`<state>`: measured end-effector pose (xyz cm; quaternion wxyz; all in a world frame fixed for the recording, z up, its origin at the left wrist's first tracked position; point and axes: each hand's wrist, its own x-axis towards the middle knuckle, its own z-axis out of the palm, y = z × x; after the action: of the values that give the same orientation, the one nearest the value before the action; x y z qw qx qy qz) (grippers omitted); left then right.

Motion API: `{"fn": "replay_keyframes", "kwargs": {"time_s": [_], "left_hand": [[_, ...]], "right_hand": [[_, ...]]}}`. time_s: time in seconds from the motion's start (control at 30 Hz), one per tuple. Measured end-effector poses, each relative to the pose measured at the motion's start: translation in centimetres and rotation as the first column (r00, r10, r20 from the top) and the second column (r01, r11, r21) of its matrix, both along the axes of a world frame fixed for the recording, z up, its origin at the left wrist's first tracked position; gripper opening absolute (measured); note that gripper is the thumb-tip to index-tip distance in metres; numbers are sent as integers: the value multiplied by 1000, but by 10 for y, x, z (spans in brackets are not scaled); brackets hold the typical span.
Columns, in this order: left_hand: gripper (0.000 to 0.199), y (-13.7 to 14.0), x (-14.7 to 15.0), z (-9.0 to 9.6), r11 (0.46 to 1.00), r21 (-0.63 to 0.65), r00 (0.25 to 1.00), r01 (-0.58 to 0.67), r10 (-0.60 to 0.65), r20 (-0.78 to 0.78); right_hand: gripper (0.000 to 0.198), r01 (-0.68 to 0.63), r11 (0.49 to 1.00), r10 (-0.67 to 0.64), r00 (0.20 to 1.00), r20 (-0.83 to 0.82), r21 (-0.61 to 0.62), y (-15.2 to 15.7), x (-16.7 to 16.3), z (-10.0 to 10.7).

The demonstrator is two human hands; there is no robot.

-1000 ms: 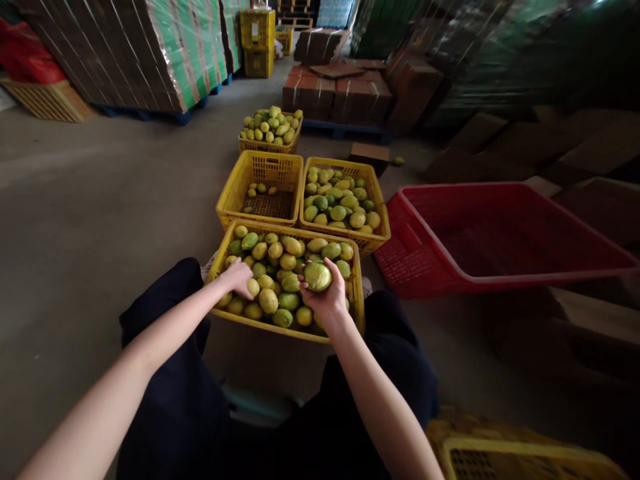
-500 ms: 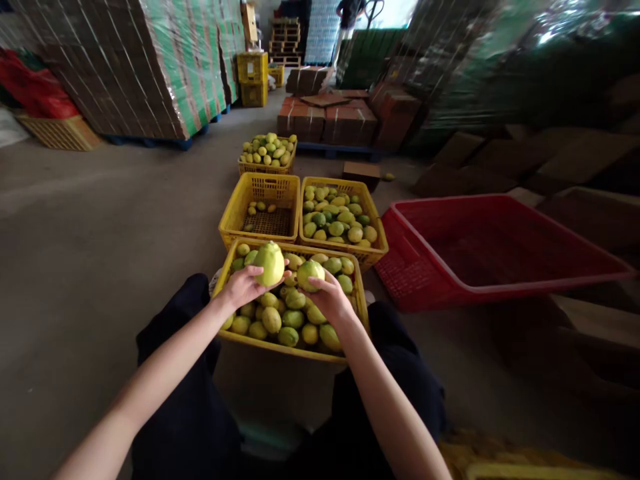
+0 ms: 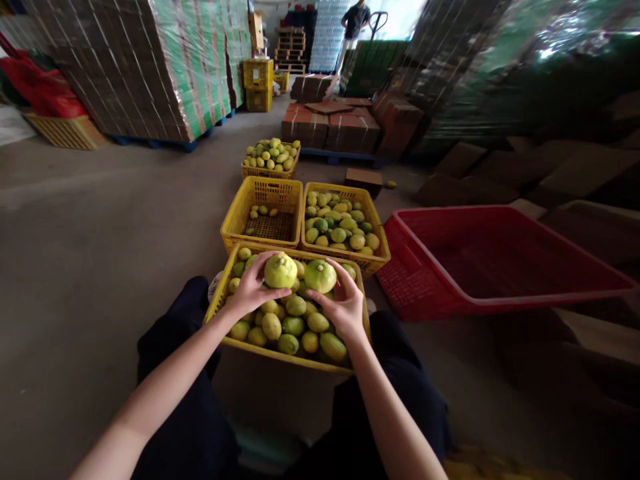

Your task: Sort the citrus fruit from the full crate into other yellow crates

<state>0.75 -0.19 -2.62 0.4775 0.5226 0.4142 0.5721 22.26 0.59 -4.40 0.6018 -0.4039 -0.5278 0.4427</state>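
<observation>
My left hand (image 3: pixel 263 283) grips one yellow-green citrus fruit (image 3: pixel 281 271), my right hand (image 3: pixel 346 303) one greener citrus fruit (image 3: pixel 320 276), both above the loaded front crate (image 3: pixel 295 358), partly blocking my view of it. I count three more yellow crates (image 3: pixel 238 215) beyond, then one red basket (image 3: pixel 407 287) to their right.

Floor (image 3: pixel 100 220) lies open leftward; red crate (image 3: pixel 411 270) bars right.

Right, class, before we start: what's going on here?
A person has a fruit in each hand, side by side above a yellow crate of similar fruit. The left grip holds a yellow-green one; the right grip holds a greener one. Just beyond stand a nearly empty crate and a fuller crate, with a red basket off to the right.
</observation>
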Motion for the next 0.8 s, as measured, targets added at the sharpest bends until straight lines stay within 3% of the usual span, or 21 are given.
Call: {"fn": "replay_keyframes", "kwargs": {"time_s": [0.1,0.2,0.4,0.53,0.67,0.8], "left_hand": [[71,-3,-3,2,988,152,991,-8,28,-130],[68,0,-8,-3,944,329,960,-18,108,-258],[52,3,-9,-6,777,626,835,62,303,-459],[48,3,-5,-2,650,752,736,110,455,-501],[56,4,-2,-1,629,770,701,108,501,-507],[51,5,-1,0,640,764,726,88,484,-489]], "right_hand": [[67,8,991,-16,998,57,131,-4,0,-2],[63,-6,971,-16,996,91,239,-8,-3,-3],[56,58,904,-138,978,159,423,-11,-7,-3],[53,98,867,-212,960,183,488,-11,-7,-6],[50,103,856,-239,947,212,506,-12,-6,-9],[45,119,873,-255,938,234,472,-12,-6,-7]]}}
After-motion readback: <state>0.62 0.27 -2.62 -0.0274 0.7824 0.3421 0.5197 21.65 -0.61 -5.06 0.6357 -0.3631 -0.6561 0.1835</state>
